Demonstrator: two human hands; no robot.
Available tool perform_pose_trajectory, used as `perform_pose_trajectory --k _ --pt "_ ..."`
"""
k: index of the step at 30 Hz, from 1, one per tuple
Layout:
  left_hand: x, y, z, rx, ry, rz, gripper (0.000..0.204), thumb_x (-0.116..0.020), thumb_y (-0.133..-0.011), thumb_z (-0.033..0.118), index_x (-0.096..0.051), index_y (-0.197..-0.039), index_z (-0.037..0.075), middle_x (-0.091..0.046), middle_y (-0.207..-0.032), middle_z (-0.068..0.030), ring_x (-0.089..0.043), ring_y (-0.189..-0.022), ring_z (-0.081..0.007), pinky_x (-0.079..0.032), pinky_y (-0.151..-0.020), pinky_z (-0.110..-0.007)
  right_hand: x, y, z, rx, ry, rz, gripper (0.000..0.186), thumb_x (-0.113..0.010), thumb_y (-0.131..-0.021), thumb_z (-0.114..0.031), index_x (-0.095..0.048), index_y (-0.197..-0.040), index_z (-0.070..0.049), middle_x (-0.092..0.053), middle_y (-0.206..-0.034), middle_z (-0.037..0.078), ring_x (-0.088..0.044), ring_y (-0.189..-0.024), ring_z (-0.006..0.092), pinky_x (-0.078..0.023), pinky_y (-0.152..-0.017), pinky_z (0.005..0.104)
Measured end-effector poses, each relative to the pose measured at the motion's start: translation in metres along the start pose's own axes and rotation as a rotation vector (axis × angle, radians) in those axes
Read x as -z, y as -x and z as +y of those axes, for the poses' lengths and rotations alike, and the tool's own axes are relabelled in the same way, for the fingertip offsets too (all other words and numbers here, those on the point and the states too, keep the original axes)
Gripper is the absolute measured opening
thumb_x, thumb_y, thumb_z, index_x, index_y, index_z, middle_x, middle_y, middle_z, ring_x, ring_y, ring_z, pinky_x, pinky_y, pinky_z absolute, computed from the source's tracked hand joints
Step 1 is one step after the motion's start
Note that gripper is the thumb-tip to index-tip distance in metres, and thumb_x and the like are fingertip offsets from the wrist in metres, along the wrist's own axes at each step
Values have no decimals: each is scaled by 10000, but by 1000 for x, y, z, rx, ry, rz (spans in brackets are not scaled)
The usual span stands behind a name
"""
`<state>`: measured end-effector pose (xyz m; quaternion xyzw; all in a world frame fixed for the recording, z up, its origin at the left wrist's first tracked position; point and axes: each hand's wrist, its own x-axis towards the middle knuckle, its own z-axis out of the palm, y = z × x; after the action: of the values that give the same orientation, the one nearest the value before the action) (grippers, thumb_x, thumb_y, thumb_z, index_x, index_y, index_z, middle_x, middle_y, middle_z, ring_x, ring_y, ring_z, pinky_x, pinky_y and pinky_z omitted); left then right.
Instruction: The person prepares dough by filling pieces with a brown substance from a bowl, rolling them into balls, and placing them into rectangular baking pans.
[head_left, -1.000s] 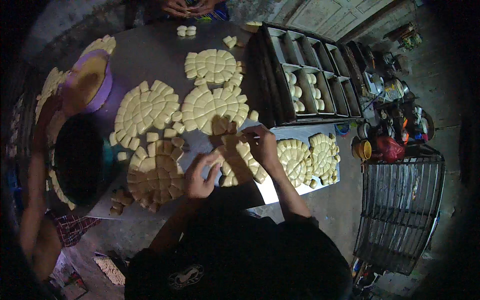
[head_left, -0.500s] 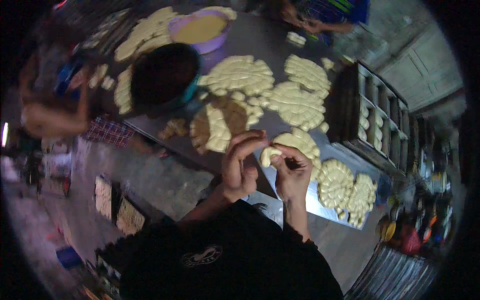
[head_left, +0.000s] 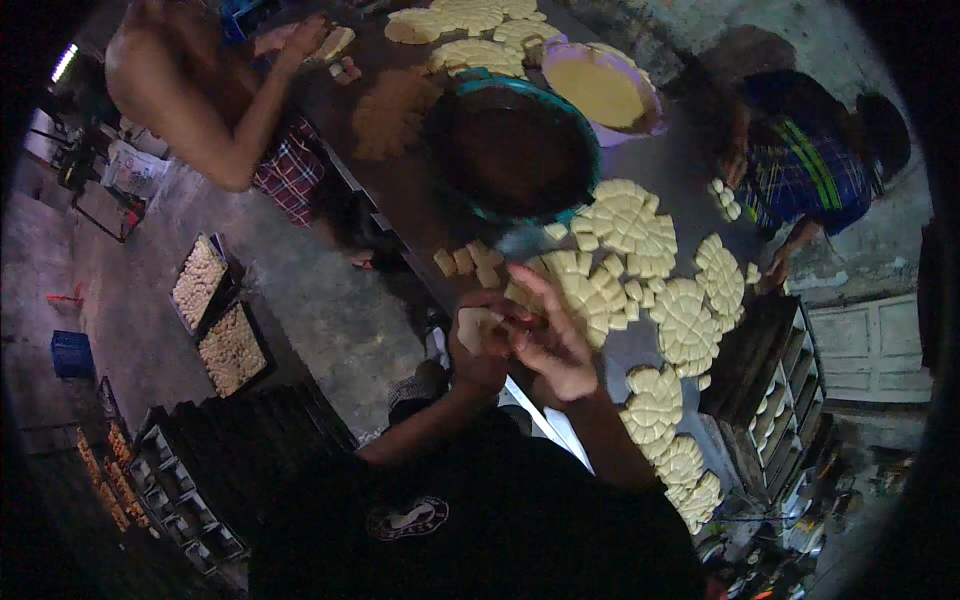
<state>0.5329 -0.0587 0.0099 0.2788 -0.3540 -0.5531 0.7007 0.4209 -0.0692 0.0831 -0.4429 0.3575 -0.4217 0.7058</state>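
My left hand is closed round a piece of dough, a pale lump partly hidden by the fingers. Touching it from the right is my right hand, its fingers stretched up and to the left and the thumb apart. Both hands are somewhat blurred above the table's near edge. Just beyond them lies a cut round of cream-coloured dough, split into wedges and blocks. Several small darker dough pieces sit beside my left fingers.
A dark-filled teal tub and a purple basin of yellowish mix stand on the table. More cut dough runs down the right. Co-workers are at the left and right. A rack stands right; trays lie on the floor.
My view has swung, so the table and tub sit further right and both co-workers show more fully. The dough piece has passed from my right hand's fingers to my left hand.
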Motion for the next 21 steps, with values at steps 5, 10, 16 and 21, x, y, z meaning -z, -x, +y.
perform_pose_trajectory --k 5,10,16,21 --pt "59 -37 -11 186 -99 109 470 -648 -953 249 -433 -1316 41 -572 -1219 -106 -517 -1202 -210 -467 -960 -365 5 -124 -24 155 845 -7 349 -609 -955 -128 -582 -1303 -117 -705 -915 76 -672 -851 171 -540 -797 328" --pt "101 -76 -3 622 -281 92 276 -586 -988 238 -597 -1171 31 -620 -1129 -66 -558 -1127 -159 -429 -965 -302 69 -215 7 -77 1602 -251 347 -540 -993 -314 -612 -1255 -98 -712 -934 127 -692 -895 257 -541 -811 418" --pt "99 -103 3 879 86 219 313 -557 -989 270 -610 -1201 47 -638 -1126 -77 -580 -1067 -171 -454 -930 -333 89 -215 7 -219 1127 -101 290 -543 -993 -156 -590 -1266 -70 -686 -1107 134 -676 -926 244 -542 -793 362" --pt "56 -102 10 520 59 -30 357 -532 -1008 294 -543 -1272 55 -613 -1209 -87 -568 -1132 -211 -434 -989 -344 21 -143 -54 -185 292 172 349 -530 -990 -47 -534 -1339 -45 -657 -1134 84 -586 -1071 127 -485 -908 278"
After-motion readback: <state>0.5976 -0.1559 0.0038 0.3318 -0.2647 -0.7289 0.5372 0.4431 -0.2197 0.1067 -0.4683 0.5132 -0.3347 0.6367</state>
